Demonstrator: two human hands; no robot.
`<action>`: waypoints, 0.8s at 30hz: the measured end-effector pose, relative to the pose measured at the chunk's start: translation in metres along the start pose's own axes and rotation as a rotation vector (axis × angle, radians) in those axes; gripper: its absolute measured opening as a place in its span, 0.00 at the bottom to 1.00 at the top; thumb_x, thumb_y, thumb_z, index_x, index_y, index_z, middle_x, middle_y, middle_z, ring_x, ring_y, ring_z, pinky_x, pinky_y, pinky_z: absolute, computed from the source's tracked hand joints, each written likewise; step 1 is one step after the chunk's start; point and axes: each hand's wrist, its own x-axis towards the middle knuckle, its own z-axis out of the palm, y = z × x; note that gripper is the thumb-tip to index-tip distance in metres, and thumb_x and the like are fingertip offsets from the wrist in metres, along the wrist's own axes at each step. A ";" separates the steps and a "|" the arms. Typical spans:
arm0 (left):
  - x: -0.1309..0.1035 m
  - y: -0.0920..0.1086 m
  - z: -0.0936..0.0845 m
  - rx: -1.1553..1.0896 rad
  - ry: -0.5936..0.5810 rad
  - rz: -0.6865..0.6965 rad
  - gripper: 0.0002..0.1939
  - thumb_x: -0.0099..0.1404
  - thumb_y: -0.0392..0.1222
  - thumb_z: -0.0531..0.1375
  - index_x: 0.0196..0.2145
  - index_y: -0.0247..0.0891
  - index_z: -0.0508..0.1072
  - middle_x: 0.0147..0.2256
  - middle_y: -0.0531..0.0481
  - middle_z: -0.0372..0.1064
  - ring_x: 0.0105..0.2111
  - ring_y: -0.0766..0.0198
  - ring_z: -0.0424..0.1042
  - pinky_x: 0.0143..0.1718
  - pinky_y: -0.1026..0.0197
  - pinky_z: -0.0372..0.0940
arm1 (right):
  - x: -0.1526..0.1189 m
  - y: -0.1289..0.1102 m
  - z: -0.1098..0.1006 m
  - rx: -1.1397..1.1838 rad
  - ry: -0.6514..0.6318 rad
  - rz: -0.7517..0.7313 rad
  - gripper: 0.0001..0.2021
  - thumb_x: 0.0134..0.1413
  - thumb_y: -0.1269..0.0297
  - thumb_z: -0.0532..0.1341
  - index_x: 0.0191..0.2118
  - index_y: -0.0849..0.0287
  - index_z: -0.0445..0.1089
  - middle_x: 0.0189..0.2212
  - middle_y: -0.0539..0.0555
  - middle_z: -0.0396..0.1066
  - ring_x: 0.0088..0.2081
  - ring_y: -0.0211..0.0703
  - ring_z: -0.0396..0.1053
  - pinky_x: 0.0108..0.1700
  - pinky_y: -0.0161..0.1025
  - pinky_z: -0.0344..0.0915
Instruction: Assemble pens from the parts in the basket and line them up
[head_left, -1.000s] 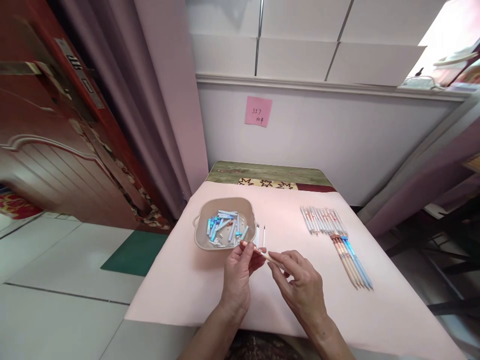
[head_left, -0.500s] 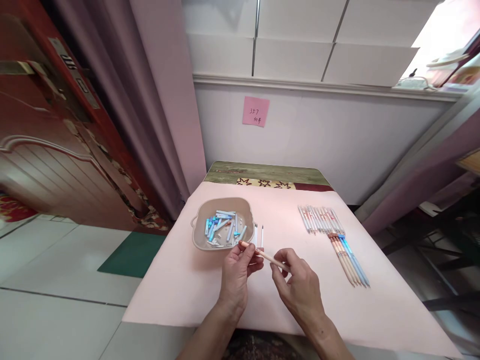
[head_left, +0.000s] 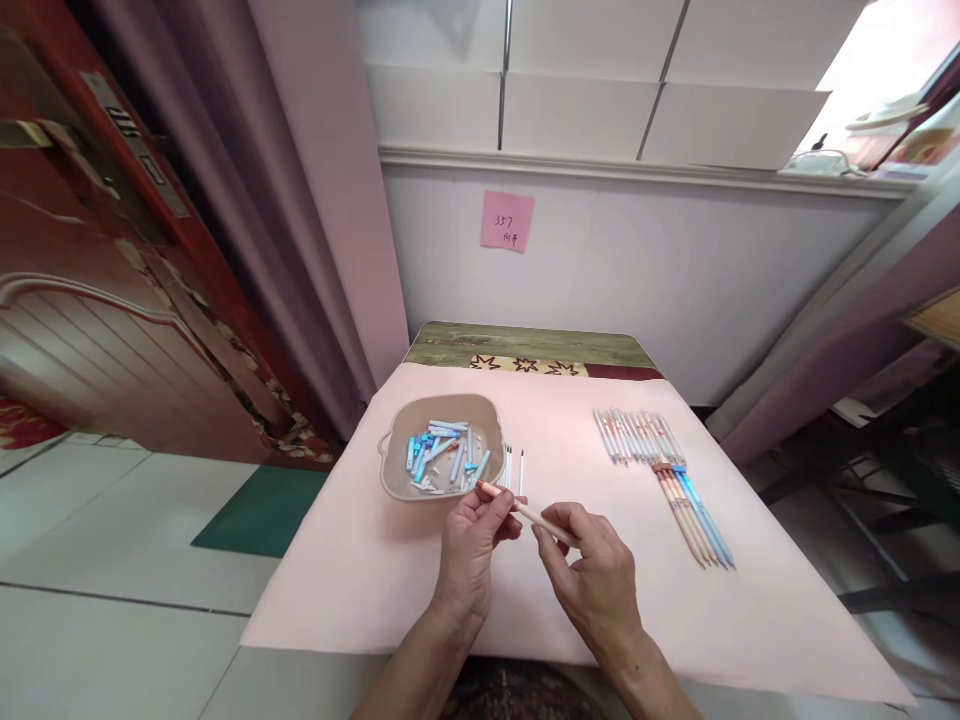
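Observation:
A pale peach pen (head_left: pixel 534 516) with a brown end is held slanting above the table between both hands. My left hand (head_left: pixel 472 540) pinches it near the brown end. My right hand (head_left: pixel 592 560) has its fingers closed round the lower right end. Just beyond my left hand sits a beige basin (head_left: pixel 390 478) holding blue and lilac pen parts (head_left: pixel 457 458) and small white bits. A few thin white refills with dark tips (head_left: pixel 522 470) lie right of the basin, their lower ends partly hidden by my left hand.
On the right of the pink-covered table (head_left: pixel 345 590) lies a row of clear pens (head_left: pixel 637 437), with several beige and blue pens (head_left: pixel 694 518) nearer me. A pink note (head_left: pixel 507 222) is on the wall behind.
The whole view has shifted slightly. Both hands keep hold of the pen, and my right hand's fingers have moved slightly on it.

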 end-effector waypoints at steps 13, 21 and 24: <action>-0.007 0.002 0.005 -0.045 -0.099 -0.061 0.14 0.57 0.43 0.65 0.38 0.33 0.67 0.34 0.45 0.74 0.24 0.70 0.70 0.21 0.69 0.66 | -0.002 0.003 0.001 -0.120 -0.061 -0.022 0.20 0.66 0.58 0.48 0.30 0.55 0.73 0.22 0.50 0.74 0.25 0.40 0.67 0.31 0.35 0.53; -0.001 0.004 0.002 -0.099 -0.032 -0.015 0.15 0.52 0.38 0.68 0.36 0.32 0.70 0.31 0.47 0.74 0.22 0.72 0.70 0.24 0.70 0.68 | -0.003 -0.001 0.000 -0.010 -0.146 0.113 0.13 0.59 0.58 0.55 0.47 0.57 0.68 0.27 0.50 0.75 0.26 0.40 0.69 0.30 0.34 0.59; 0.002 0.009 -0.001 -0.106 -0.011 -0.015 0.15 0.51 0.37 0.69 0.35 0.32 0.71 0.31 0.46 0.75 0.22 0.71 0.70 0.24 0.69 0.69 | -0.004 0.000 0.001 0.058 -0.130 0.119 0.07 0.57 0.59 0.57 0.37 0.56 0.67 0.26 0.49 0.72 0.26 0.39 0.68 0.28 0.33 0.60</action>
